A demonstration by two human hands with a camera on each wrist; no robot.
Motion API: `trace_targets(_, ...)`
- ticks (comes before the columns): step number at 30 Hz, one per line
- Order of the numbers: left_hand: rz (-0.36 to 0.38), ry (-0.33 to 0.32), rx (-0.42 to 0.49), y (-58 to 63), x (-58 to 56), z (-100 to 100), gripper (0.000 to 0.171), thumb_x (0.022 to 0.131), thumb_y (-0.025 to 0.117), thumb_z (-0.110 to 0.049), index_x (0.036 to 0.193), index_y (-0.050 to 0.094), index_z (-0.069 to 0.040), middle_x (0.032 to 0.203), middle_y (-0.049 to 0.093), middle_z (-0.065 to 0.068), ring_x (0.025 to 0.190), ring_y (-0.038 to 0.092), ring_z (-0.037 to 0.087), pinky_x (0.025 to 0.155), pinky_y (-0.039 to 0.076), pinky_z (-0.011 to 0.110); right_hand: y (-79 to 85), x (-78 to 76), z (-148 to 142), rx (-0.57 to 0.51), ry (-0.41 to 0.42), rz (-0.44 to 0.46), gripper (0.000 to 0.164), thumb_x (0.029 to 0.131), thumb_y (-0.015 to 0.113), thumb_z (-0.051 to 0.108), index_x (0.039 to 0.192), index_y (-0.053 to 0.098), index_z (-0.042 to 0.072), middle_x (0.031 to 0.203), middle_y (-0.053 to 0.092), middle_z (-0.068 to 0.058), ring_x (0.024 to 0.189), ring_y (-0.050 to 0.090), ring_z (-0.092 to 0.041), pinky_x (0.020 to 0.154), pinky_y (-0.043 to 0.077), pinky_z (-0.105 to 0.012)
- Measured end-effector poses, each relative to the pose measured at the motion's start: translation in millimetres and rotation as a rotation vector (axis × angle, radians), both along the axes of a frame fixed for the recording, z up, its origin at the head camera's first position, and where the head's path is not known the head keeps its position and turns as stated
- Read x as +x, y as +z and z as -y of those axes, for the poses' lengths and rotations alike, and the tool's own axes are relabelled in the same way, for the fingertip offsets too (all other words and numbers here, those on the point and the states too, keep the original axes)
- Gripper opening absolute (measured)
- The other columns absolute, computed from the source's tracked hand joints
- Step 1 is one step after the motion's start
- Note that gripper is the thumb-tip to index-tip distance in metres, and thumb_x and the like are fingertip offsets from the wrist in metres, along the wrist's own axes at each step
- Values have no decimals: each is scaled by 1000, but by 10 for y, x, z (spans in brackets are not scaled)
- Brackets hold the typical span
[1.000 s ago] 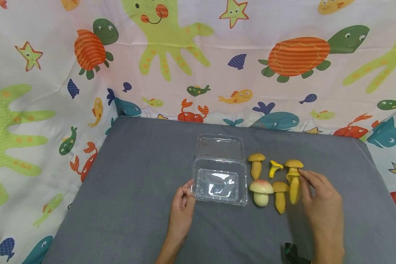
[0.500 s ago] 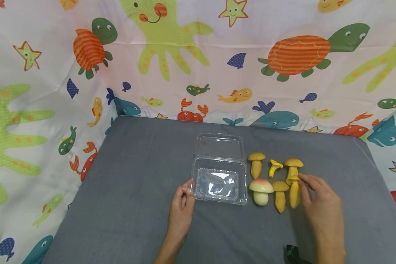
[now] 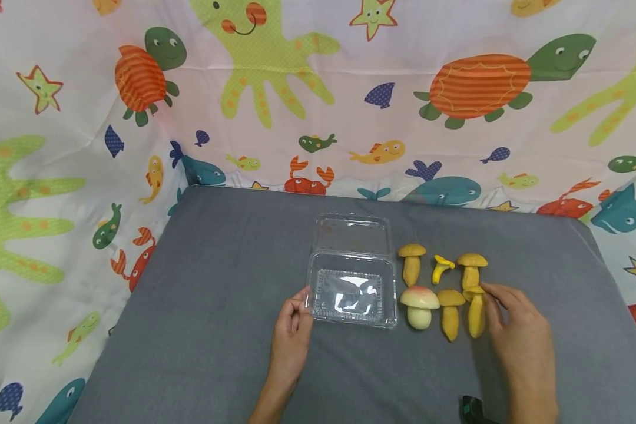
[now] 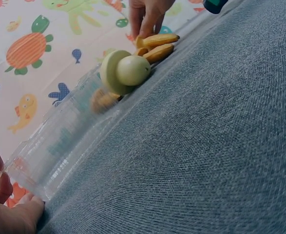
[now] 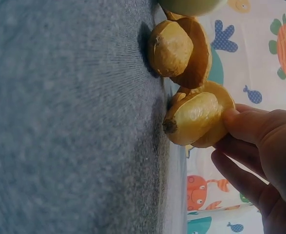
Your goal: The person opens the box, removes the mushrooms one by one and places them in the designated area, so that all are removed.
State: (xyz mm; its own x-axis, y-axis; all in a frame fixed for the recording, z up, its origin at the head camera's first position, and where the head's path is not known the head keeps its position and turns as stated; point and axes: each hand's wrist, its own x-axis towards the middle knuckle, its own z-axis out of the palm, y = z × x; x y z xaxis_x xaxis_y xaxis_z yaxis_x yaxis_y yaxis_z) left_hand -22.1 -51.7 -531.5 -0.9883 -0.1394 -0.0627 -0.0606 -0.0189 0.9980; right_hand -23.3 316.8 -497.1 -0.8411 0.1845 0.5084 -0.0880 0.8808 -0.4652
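In the head view my left hand point(image 3: 291, 330) pinches the left edge of a clear plastic clamshell box point(image 3: 325, 306), whose lid point(image 3: 352, 232) lies folded back. My right hand point(image 3: 524, 341) pinches the cap of a yellow-brown toy mushroom point(image 3: 476, 318), seen close in the right wrist view as a mushroom point(image 5: 194, 119) with its stem end towards the camera. That mushroom lies just in front of another brown mushroom point(image 3: 471, 265). Beside it are a brown mushroom point(image 3: 450, 318) and a thick white mushroom point(image 3: 420, 309) with a pinkish cap.
Further back lie a brown mushroom point(image 3: 411, 268) and a small bright yellow mushroom point(image 3: 441, 271). A grey cloth point(image 3: 217, 294) covers the table. Behind it hangs a curtain point(image 3: 275, 153) printed with sea animals. A dark object point(image 3: 473, 409) shows near my right wrist.
My right hand has drawn the pinched mushroom a little towards me, so more of the brown mushroom behind it shows. My left hand and the box keep their place.
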Motion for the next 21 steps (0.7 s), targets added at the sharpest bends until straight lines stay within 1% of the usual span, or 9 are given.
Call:
trace_targets(3,-2,-3,-3,6,2,0,12,105,55,0,93,52,-1,152,58,12,57,26,3,54,29,18,-6,5,-6,-1,-1,6,27,91,77,-8,116,78,2,110,75,-16,103,70,-39,90,33,-14)
trace_targets(4,-1,-6,0,8,2,0,12,105,54,0,94,52,-1,152,58,12,57,27,3,55,29,18,-10,9,-8,1,-6,13,27,92,77,-7,116,78,3,111,75,-16,103,70,-39,91,37,-16)
trace_targets(7,3,-13,4,11,2,1,11,105,53,1,95,52,-1,153,57,13,58,27,3,56,30,18,-17,17,-12,6,-19,44,27,92,77,-6,117,78,3,113,74,-15,104,70,-40,90,46,-30)
trace_targets(10,6,-20,15,7,-3,2,10,106,52,2,96,52,0,154,56,14,62,29,4,61,33,20,-37,21,-16,15,-22,56,27,92,77,-6,117,77,4,114,74,-16,103,70,-40,84,47,-47)
trace_targets(14,4,-19,20,-1,-6,2,9,106,52,2,97,52,0,154,56,14,64,31,5,63,35,21,-69,15,-26,18,-7,37,26,91,77,-7,115,77,3,113,74,-17,103,70,-41,84,46,-46)
trace_targets(17,1,-16,17,-8,-6,4,10,105,53,2,96,52,0,153,56,15,62,29,4,62,34,20,-85,11,-28,18,-3,31,27,91,77,-8,115,77,4,112,74,-16,102,70,-40,85,45,-44)
trace_targets(21,0,-13,14,-8,-6,5,11,105,53,1,95,52,-1,153,57,14,61,28,3,60,32,19,-95,9,-25,14,-8,43,27,91,77,-7,116,78,5,113,74,-15,103,70,-39,85,45,-45)
